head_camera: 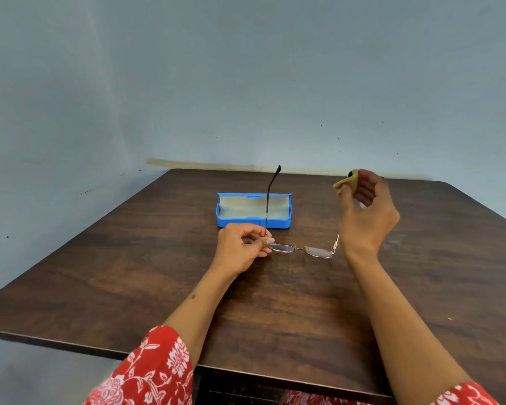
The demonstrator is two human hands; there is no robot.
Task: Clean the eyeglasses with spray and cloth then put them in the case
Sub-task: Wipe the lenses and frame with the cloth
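Two hands over the dark wooden table (275, 302), and it's all on the glasses (301, 249). They sit at centre, lenses down near the tabletop, arms up toward twelve o'clock. The left hand (243, 248) pinches the hinge at nine o'clock of the frame, thumb and fingers curled tight. The right hand (367, 209), up at two o'clock, grips a small tan cloth (346, 184) around the tip of the other arm. Behind, at twelve, the blue case (254, 211) lies open. No lettering readable anywhere.
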